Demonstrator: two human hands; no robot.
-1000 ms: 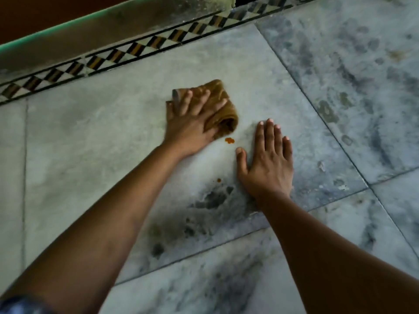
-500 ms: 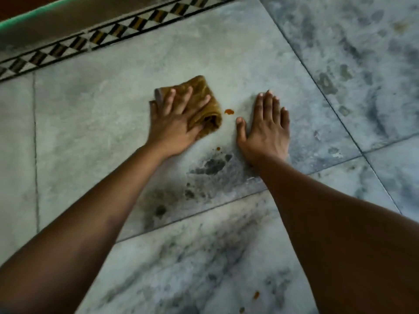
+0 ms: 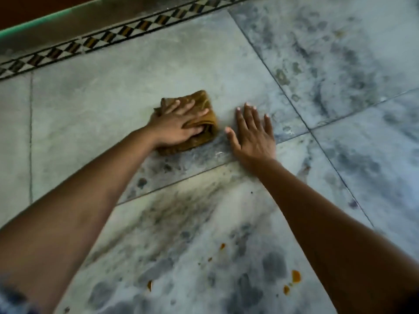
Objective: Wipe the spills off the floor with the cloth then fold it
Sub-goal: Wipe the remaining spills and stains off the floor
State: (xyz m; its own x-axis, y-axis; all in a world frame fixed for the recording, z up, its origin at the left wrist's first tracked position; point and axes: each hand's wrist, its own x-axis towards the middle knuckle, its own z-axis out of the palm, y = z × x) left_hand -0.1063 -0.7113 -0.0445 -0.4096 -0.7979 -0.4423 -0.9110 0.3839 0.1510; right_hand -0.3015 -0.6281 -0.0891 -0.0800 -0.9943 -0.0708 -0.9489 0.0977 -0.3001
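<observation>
A bunched brown cloth (image 3: 205,109) lies on the grey marble floor (image 3: 113,105). My left hand (image 3: 179,125) presses down on top of it, fingers spread across the fabric and thumb tucked into its folds. My right hand (image 3: 254,132) rests flat on the bare floor just right of the cloth, fingers apart, holding nothing. Orange spill drops remain nearer to me: one large drop (image 3: 295,276), a small drop (image 3: 222,246), and another drop (image 3: 149,285) at lower left.
A patterned black, white and brown tile border (image 3: 95,40) runs along the far edge below a raised green-edged step (image 3: 45,21). Dark grout lines (image 3: 283,87) divide the marble slabs, which carry dark natural blotches.
My left hand slid the cloth right, over the orange spot that lay beside my right thumb; that spot no longer shows. The view tilted down, revealing more orange drops near me.
</observation>
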